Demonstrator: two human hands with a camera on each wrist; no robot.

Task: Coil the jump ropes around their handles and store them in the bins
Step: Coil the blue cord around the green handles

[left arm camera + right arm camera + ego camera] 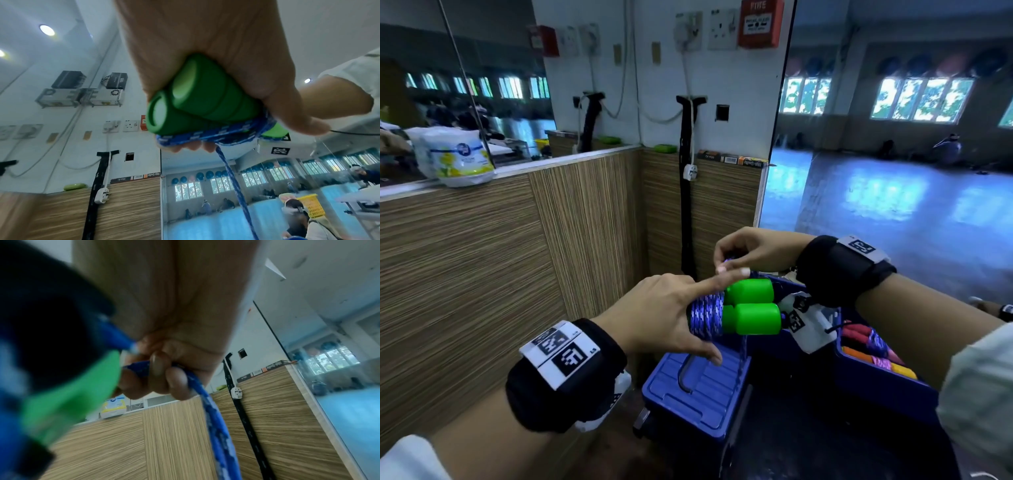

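The left hand [667, 308] holds the two green handles [751, 306] side by side, its lower fingers and palm curled round them (the left wrist view shows the palm clamped over both handle butts), while the index finger points straight out over the top. Blue-and-white rope [707, 317] is wound in tight turns round the handles just beside the green ends, and the bundle is held up in the air above the blue bins.

The right hand [748, 251] sits just above and behind the bundle, fingertips pinching the loose run of rope. In the right wrist view its fingers [176, 382] are curled round that strand, which leaves the grip and drops downward. A free length of rope [742, 356] also hangs from the coil toward the bin lid [688, 387] below.

That blue lid, ribbed and with a dark handle recess, lies directly under the left hand. To the right stands an open blue bin [876, 380] with coiled ropes [873, 346] in red, orange, yellow and purple inside. Both wrists wear black straps carrying white tags with printed markers.

Behind is a wood-grain partition [482, 257], a white wall with sockets and a red fire alarm [759, 22], and a black strap [687, 192] hanging down the panel.
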